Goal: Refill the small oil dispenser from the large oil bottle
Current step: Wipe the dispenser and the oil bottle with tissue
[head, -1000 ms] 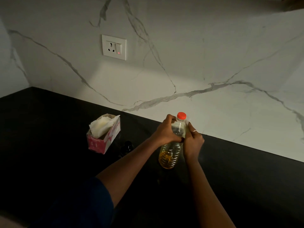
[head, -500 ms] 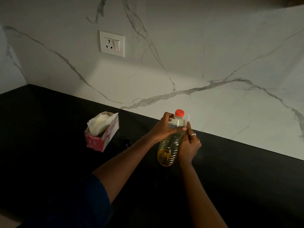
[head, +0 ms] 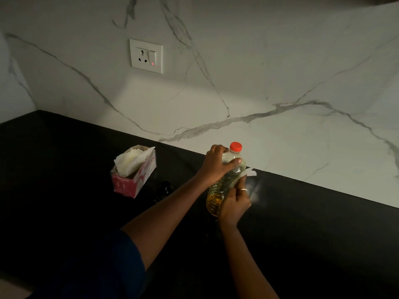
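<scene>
Head view: large oil bottle (head: 224, 182) sits on the black countertop (head: 323, 234) at centre frame, red cap (head: 235, 146) on, oil filling its lower part. Left hand (head: 216, 164) wraps the bottle's shoulder just under the cap. Right hand (head: 234, 203) is against the bottle's lower right, fingers curled, pinching a white strip (head: 251, 172); blurred there. Small dark dispenser (head: 164, 188) stands left of the bottle, near a pink tissue box (head: 135, 178). Wall socket (head: 146, 56) upper left, red light on.

Oil bottle (head: 227, 180) on the counter (head: 323, 234) near the wall (head: 280, 72), tissue box (head: 133, 180) to its left, dispenser (head: 164, 187) between them.
</scene>
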`<state>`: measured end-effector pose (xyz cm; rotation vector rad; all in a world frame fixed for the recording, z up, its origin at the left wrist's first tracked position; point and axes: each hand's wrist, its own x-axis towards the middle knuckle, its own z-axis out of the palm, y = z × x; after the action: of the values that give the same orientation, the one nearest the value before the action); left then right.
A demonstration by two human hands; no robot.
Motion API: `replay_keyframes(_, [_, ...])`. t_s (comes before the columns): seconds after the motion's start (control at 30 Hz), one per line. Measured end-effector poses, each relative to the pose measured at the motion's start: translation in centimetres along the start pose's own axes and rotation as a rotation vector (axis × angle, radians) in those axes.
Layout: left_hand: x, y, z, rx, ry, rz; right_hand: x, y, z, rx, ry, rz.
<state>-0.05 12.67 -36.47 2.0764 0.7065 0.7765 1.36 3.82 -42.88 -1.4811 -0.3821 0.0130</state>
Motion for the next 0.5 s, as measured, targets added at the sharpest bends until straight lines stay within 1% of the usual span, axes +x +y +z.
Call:
replay_keyframes(0.17, [0.2,0.5,-0.5,0.081,0.002,0.006,1.8,1.5,-0.2,-0.124,-0.078,0.121])
replay_keyframes(0.33, [0.5,0.9,-0.3,0.06,0.012,-0.068,-0.4,3.4,-0.6,-0.17,-0.057,0.17])
replay_keyframes(0.4, [0.5,1.0,0.0,0.07,0.017,-0.087,-1.4,3.4,-0.6,-0.136,-0.04,0.152])
replay_keyframes(0.5, [0.5,1.0,0.1,0.116,0.031,-0.092,-1.4,2.5,0.0,-0.105,-0.024,0.075])
